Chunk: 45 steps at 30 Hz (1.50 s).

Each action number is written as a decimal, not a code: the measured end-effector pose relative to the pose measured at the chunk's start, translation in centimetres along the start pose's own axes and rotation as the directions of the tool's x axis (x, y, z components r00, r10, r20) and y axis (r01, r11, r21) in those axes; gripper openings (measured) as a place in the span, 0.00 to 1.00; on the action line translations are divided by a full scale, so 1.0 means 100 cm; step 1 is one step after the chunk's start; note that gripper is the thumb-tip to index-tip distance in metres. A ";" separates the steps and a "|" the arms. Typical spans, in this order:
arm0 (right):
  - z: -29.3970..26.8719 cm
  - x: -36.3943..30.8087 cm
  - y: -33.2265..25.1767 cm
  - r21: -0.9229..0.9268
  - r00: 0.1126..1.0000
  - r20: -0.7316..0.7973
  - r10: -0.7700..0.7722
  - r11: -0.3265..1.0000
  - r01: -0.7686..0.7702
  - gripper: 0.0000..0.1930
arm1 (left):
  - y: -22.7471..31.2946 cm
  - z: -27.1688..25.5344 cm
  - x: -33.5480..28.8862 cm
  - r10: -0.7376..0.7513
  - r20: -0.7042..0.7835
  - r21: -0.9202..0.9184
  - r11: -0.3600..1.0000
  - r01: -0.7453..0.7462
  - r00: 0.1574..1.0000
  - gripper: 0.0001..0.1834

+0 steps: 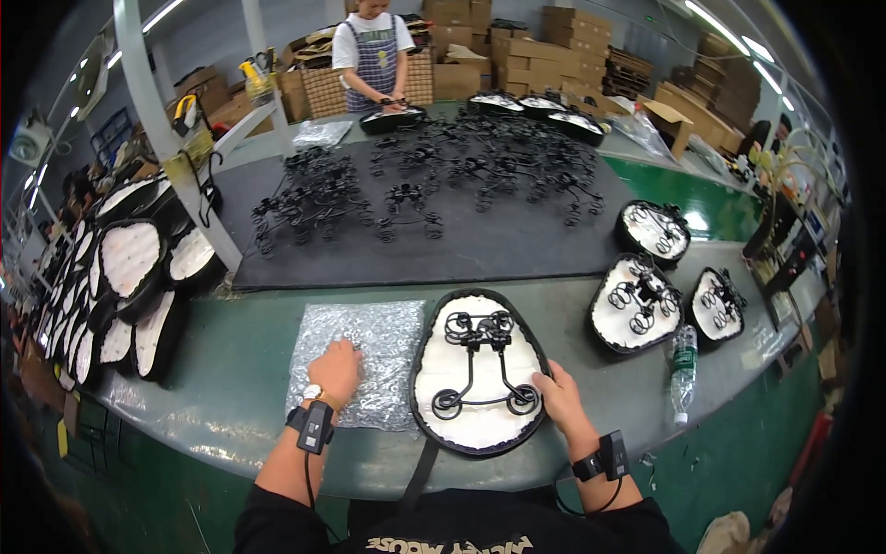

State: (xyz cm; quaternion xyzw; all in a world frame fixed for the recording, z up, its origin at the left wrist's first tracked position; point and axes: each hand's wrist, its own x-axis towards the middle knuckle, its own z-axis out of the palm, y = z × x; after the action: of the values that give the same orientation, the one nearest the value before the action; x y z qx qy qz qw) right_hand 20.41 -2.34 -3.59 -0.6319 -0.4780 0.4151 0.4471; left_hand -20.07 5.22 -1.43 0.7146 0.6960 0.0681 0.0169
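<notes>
In front of me a wide black bicycle saddle (437,383) lies upside down, its pale underside facing up. A black wire saddle frame with coil springs (472,369) rests on that underside. My right hand (561,399) grips the saddle's right edge, thumb on top near the lower right coil. To the left, a clear bubble-wrap-like plastic bag (323,319) lies flat beside the saddle. Over its middle is my left hand (334,371), fingers curled down and closed; whatever they hold, if anything, is hidden.
Many black spring frames (406,208) cover a dark mat (305,263) ahead. Several saddles with frames (637,305) and a water bottle (684,374) stand right. Stacked saddles (129,258) and a metal post (185,175) are left. A co-worker (374,55) handles a saddle across the table.
</notes>
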 end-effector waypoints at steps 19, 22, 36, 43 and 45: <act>-0.028 -0.010 -0.014 0.000 0.922 -0.249 -0.298 0.952 0.308 0.14 | 0.064 -0.066 -0.076 0.335 0.535 -0.751 -0.231 0.618 0.775 0.09; -0.021 -0.056 -0.038 0.052 0.965 -0.117 -0.235 0.969 0.243 0.07 | 0.111 -0.041 -0.119 0.599 0.612 -0.567 -0.125 0.814 0.517 0.11; 0.010 -0.128 -0.030 0.121 0.931 0.351 -0.097 0.991 0.058 0.06 | 0.187 -0.006 -0.167 0.459 0.488 -0.837 0.005 0.547 0.742 0.15; -0.013 -0.095 -0.026 -0.193 0.966 0.094 -0.242 0.947 0.256 0.05 | 0.102 -0.018 -0.154 0.283 0.536 -0.685 -0.404 0.606 0.795 0.11; -0.024 -0.084 -0.020 -0.552 0.853 0.076 -0.517 0.690 0.468 0.04 | 0.075 -0.018 -0.142 0.154 0.506 -0.689 -0.521 0.505 0.849 0.11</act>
State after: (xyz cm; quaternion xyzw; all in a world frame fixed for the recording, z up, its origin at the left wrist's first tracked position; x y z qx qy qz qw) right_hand 20.52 -10.67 -0.22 -0.5988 -0.7089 0.0966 0.3600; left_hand -13.12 -9.31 0.22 0.1844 0.3910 0.4803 0.7631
